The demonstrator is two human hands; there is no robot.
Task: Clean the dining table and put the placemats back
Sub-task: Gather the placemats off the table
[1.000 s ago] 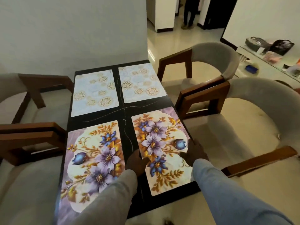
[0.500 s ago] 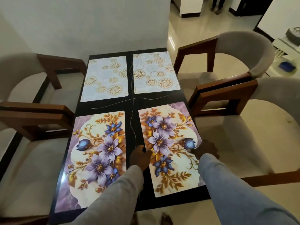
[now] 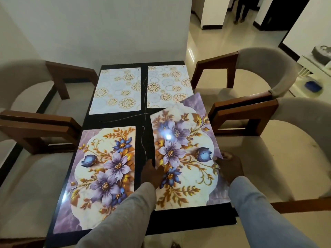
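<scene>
A purple flowered placemat (image 3: 186, 153) at the near right of the black dining table (image 3: 145, 120) is tilted up off the surface, its far corner over the pale mat behind it. My left hand (image 3: 152, 173) grips its left edge and my right hand (image 3: 230, 167) grips its right edge. A matching flowered placemat (image 3: 103, 176) lies flat at the near left. Two pale placemats with gold circles lie flat at the far end, one on the left (image 3: 116, 90) and one on the right (image 3: 168, 86).
Four beige chairs with brown wooden arms flank the table: two on the left (image 3: 34, 126), two on the right (image 3: 250, 111). A white wall stands behind the table. A side counter (image 3: 313, 76) with a blue object sits far right. A person stands in the hallway (image 3: 240, 9).
Both hands have lifted the near right flowered placemat off the table and turned it, so it now tilts and its far corner overlaps the pale mat. It lay flat before.
</scene>
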